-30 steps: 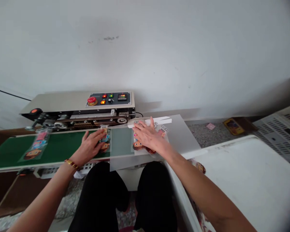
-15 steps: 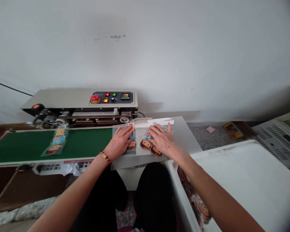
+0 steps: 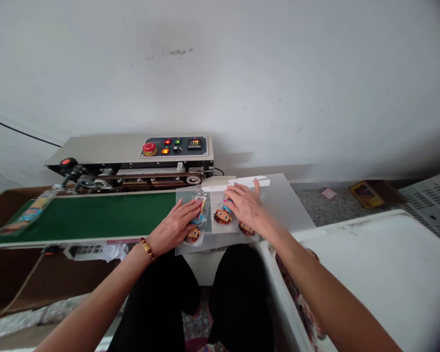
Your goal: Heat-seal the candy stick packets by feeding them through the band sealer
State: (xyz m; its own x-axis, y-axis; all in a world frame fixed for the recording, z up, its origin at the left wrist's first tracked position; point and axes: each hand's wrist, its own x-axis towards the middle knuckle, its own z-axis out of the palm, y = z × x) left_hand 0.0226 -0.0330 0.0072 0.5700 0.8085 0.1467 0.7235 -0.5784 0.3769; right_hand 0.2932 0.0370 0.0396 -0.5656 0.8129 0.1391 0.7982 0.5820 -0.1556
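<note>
My left hand lies with its fingers stretched over a clear plastic packet printed or filled with a cartoon head and bright lettering. This packet rests at the right end of the green conveyor belt. On the pale plate to the right, my right hand is spread flat over similar packets; one cartoon-head packet shows left of the fingers, another cartoon head below the palm. White guide strips run just behind my fingertips. Nothing appears gripped in either hand.
Behind the belt stands a band sealing machine with a red stop button and lit display. Another packet lies at the belt's left end above a cardboard box. A white foam box stands at right, with several packets beside it.
The packet on the belt has travelled left to its far end. My left hand and its packet have shifted slightly left, apart from the packets under my right hand. The view has shifted slightly.
</note>
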